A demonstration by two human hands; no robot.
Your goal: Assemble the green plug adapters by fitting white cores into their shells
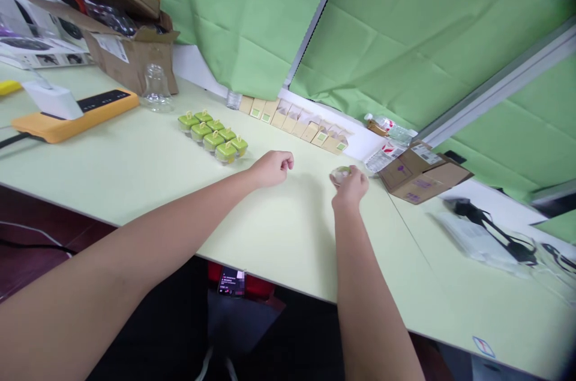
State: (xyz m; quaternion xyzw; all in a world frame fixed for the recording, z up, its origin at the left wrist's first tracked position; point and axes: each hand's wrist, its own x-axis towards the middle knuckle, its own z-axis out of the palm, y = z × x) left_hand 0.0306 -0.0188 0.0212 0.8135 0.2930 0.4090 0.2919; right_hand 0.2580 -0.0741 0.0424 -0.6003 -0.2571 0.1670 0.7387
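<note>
My left hand (272, 168) is over the middle of the table, its fingers curled into a loose fist with nothing showing in them. Farther right, my right hand (351, 188) grips a small clear round container (340, 174) with something pale and greenish in it; blur hides the detail. To the left of my left hand stands a cluster of several clear cups with green lids (213, 140), each lid topped by a small yellowish loop. Beyond both hands, a row of small beige boxes (291, 123) lines the back of the table, some with green square labels.
At left are an orange power strip (96, 115) with a white plug, a clear plastic bottle-like piece (156, 93) and an opened carton (135, 60). Plastic bottles (384, 155), a cardboard box (418, 174) and a black cable (495, 231) lie right. Green cloth (405, 33) hangs behind.
</note>
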